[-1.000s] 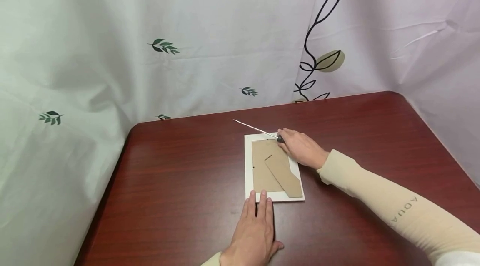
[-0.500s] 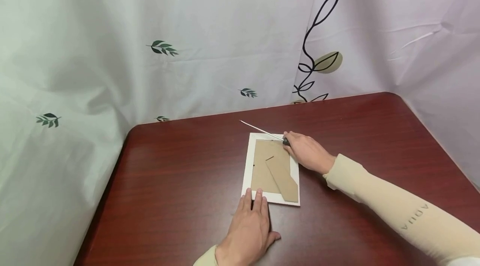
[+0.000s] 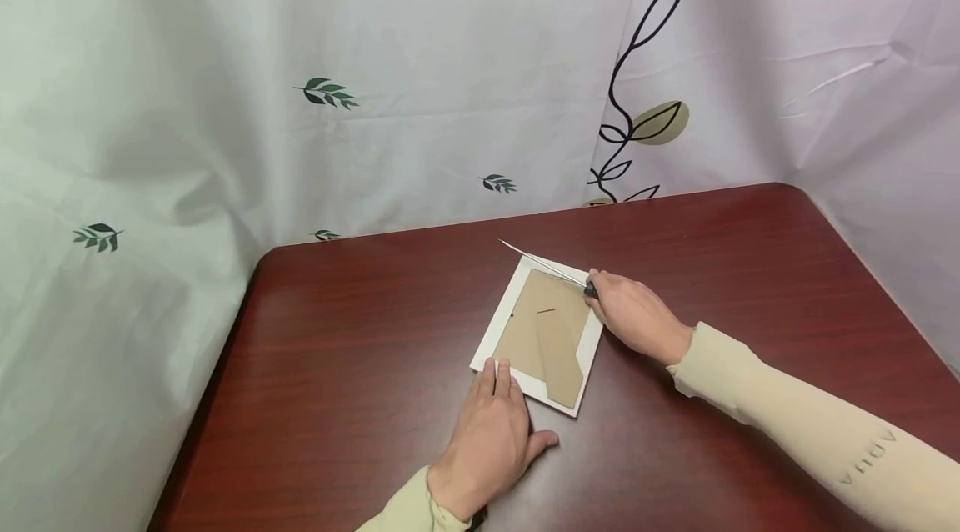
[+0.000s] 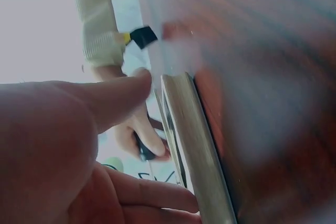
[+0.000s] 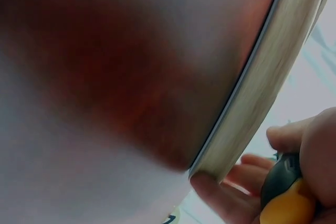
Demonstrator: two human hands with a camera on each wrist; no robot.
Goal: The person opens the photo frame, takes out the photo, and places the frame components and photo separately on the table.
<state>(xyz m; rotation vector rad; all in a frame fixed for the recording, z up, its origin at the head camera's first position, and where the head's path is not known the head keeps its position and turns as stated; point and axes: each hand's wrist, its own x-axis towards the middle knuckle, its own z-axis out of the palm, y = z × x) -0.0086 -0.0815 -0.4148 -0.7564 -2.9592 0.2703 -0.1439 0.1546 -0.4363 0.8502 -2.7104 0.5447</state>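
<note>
So, left hand point(image 3: 487, 440): fingers straight, resting on near edge of frame point(image 3: 521, 332); even, light pressure should serve. Frame between hands, back up, skewed on table point(image 3: 360, 365); its stand point(image 3: 560, 357) could snag. Right hand point(image 3: 637, 313) grips screwdriver point(image 5: 287, 203), fingertip touching far right corner; shaft point(image 3: 551, 268) crosses over far edge, best held clear of backing point(image 3: 566, 300). Curtain point(image 3: 427, 40) behind table; right hand hides corner.

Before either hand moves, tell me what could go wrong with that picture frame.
The tool's thin shaft crosses over the far edge of the picture frame, so a dip might scratch it.

The left hand has only its fingers on the near edge, so the frame could swivel on the table.

The right hand grips the tool while a fingertip touches the frame's corner, so that contact may slip.
</note>
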